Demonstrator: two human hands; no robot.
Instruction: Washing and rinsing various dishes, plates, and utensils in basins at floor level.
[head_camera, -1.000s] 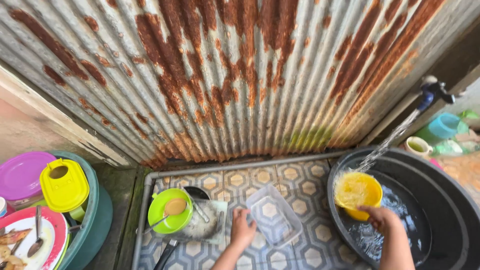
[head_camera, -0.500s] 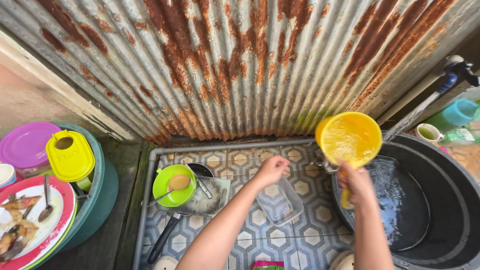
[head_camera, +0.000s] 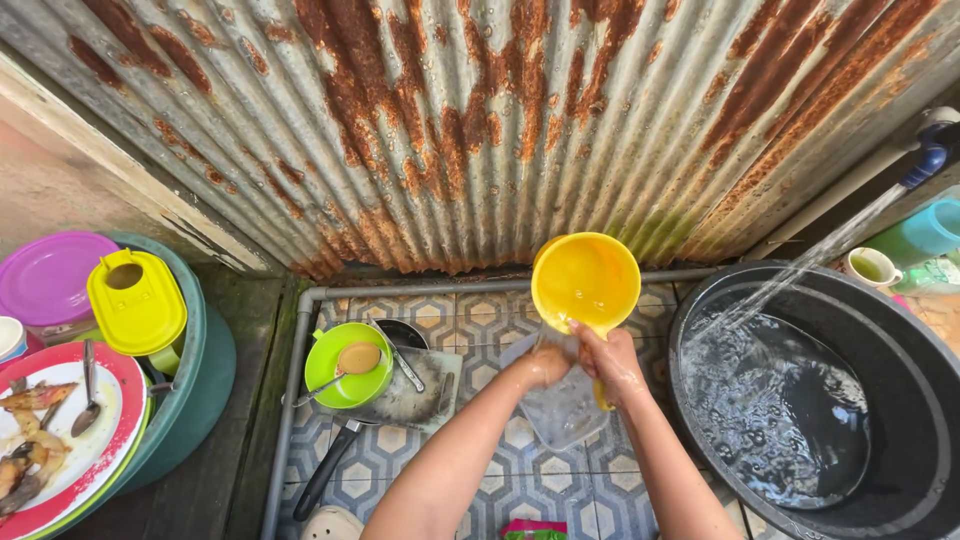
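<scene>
The right hand (head_camera: 612, 362) is closed around the handle of a yellow plastic dipper (head_camera: 586, 279), holding it tilted above a clear plastic container (head_camera: 566, 412) that sits on the patterned tile floor (head_camera: 500, 480). The left hand (head_camera: 547, 365) grips the near rim of that container, just beside the right hand. To the right, water streams from a blue tap (head_camera: 932, 155) into a large black tub (head_camera: 900, 400). To the left on the tiles stand a green bowl (head_camera: 346, 366) with a spoon and a dark pan. Further left, a teal basin (head_camera: 195, 380) holds plates and a yellow lid (head_camera: 135, 303).
</scene>
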